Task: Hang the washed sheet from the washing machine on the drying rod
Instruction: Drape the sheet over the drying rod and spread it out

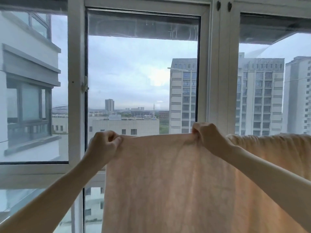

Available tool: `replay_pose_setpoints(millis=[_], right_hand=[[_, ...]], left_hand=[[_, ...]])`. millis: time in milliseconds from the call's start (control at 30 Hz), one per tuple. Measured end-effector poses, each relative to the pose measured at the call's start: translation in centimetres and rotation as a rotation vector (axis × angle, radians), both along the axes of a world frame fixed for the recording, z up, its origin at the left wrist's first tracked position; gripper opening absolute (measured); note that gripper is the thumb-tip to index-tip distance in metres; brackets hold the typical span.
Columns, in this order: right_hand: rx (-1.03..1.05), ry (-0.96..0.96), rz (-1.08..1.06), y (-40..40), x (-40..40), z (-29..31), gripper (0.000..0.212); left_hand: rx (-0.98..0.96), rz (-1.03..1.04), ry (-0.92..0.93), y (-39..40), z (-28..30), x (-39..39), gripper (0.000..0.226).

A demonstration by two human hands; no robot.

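A pale peach sheet (159, 179) hangs down in front of me, its top edge stretched level between my hands. My left hand (105, 146) pinches the sheet's top left corner. My right hand (208, 138) grips the top edge further right. Beyond my right hand more of the sheet (272, 148) runs bunched along the same height to the right edge of the view. The drying rod is hidden under the cloth, so I cannot tell whether the top edge rests on it.
Right behind the sheet stands a white-framed window (76, 98) with a latch (85, 86) on its left frame. Tall buildings (259, 96) and grey sky show through the glass.
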State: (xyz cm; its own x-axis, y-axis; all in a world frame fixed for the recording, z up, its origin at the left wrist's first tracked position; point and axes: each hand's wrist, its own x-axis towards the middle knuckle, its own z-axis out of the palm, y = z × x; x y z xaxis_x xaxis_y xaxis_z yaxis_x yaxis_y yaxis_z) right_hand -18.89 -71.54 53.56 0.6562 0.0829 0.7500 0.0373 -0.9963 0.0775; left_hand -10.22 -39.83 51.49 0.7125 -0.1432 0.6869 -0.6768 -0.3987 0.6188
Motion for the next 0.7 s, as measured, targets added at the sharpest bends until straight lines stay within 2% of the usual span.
replay_pose_setpoints(millis=[133, 233, 367, 467, 600, 700], right_hand=[[0.007, -0.02, -0.065, -2.5, -0.8, 0.1, 0.025], [0.004, -0.005, -0.19, -5.8, -2.1, -0.5, 0.027], [0.109, -0.061, -0.279, -9.2, -4.1, -0.3, 0.034], [0.122, -0.042, -0.237, -7.6, -4.1, 0.1, 0.031], [0.103, -0.001, -0.093, -2.9, -2.8, -0.1, 0.013], [0.08, 0.01, 0.026, 0.2, -1.6, -0.8, 0.015]], left_hand=[[-0.071, -0.119, 0.025, -1.7, 0.4, -1.3, 0.012], [-0.003, -0.258, 0.072, -2.3, -0.4, -1.9, 0.016], [0.074, -0.101, 0.093, -2.4, -1.9, -1.8, 0.016], [0.071, -0.089, 0.278, -2.3, -2.7, -1.1, 0.022], [0.06, -0.026, 0.325, -2.6, -3.1, -1.6, 0.024], [0.258, -0.082, 0.552, -2.7, -3.5, -2.1, 0.031]])
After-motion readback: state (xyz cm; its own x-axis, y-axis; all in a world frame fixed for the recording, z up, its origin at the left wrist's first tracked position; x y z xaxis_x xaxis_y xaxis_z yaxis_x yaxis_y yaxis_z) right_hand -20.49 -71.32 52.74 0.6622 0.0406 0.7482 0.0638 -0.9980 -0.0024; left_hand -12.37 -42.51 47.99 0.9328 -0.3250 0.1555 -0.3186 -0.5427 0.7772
